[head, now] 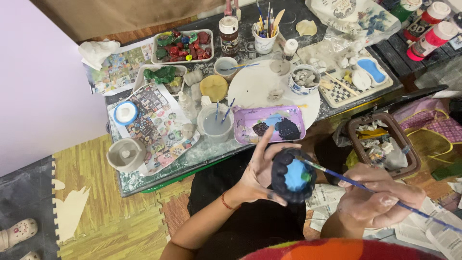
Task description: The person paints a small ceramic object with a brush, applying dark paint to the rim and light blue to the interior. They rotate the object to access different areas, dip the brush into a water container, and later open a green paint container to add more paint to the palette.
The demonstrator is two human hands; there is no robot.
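Painting a clay piece, lower centre
Left hand [257, 175] grip clenched round dark clay piece [292, 175]; right hand [378, 197] grip pinching blue-handled paintbrush [356, 185], bristles on its blue centre

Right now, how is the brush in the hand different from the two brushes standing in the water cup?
The held brush lies nearly flat in the right hand, tip on the painted piece in the left hand. The cup brushes lean steeply in the water cup, untouched. All have blue handles.
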